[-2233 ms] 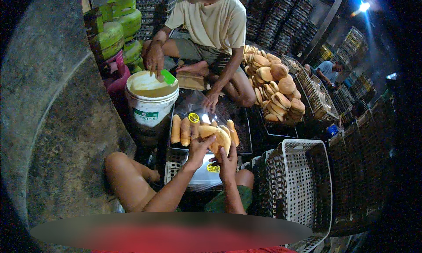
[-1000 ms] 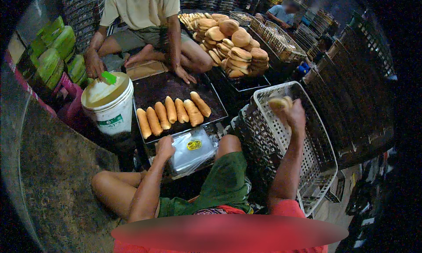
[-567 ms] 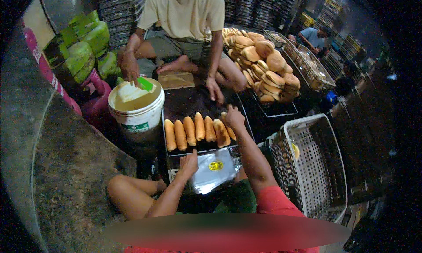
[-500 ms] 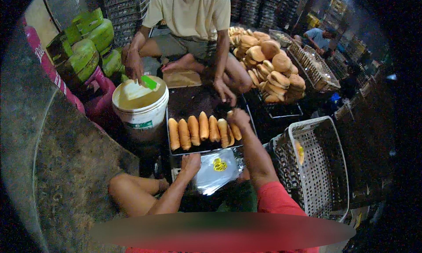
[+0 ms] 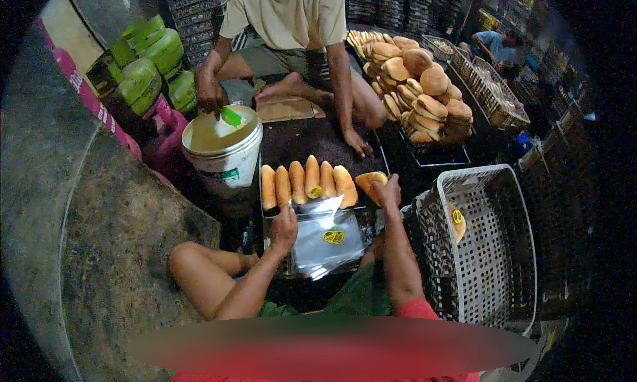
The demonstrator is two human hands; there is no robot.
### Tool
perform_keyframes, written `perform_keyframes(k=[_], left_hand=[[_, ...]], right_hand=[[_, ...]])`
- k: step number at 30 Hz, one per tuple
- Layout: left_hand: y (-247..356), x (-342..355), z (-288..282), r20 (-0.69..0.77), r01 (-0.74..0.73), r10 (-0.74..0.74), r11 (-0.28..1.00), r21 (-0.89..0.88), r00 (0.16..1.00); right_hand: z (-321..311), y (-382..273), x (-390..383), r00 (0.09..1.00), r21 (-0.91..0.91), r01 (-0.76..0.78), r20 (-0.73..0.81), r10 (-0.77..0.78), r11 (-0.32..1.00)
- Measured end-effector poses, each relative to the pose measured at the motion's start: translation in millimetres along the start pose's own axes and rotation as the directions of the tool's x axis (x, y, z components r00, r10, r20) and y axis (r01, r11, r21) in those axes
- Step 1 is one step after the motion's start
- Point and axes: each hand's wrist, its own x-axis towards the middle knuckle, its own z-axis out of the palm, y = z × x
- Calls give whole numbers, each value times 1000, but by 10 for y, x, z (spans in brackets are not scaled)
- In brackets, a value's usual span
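My left hand pinches the edge of a clear plastic bag with a yellow print, lifted from the stack of bags in front of me. Through the raised bag, the near ends of some rolls show. In my right hand is a golden bread roll, held tilted at the right end of the row. Several long bread rolls lie side by side on the near part of a dark tray.
Across the tray sits a co-worker, one hand on it, the other holding a green scraper over a white bucket. Split buns are heaped at far right. A crate holding one packed bun stands right; green gas cylinders stand left.
My left hand has raised a bag from the stack toward the rolls. The right hand has drawn a roll nearer and rightward. The co-worker's hand on the tray has opened flat.
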Motion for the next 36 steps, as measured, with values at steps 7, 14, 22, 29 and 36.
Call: perform_keyframes(k=[7, 14, 22, 29, 36], left_hand=[[71, 214, 2, 454, 554, -355, 269, -788, 818], [705, 328, 282, 501, 603, -651, -83, -793, 570], [885, 161, 43, 473, 528, -418, 18, -849, 776], [931, 51, -169, 443, 538, -321, 337, -773, 837], [771, 166, -225, 377, 418, -284, 99, -903, 882]], right_hand=[[-451, 91, -886, 899, 780, 245, 39, -435, 576], [-242, -364, -1665, 948, 842, 138, 40, -316, 522], [-176, -445, -1764, 960, 886, 72, 62, -271, 458], [-61, -607, -1913, 966, 894, 72, 48, -255, 442], [-138, -647, -1932, 868, 930, -210, 320, -380, 303]])
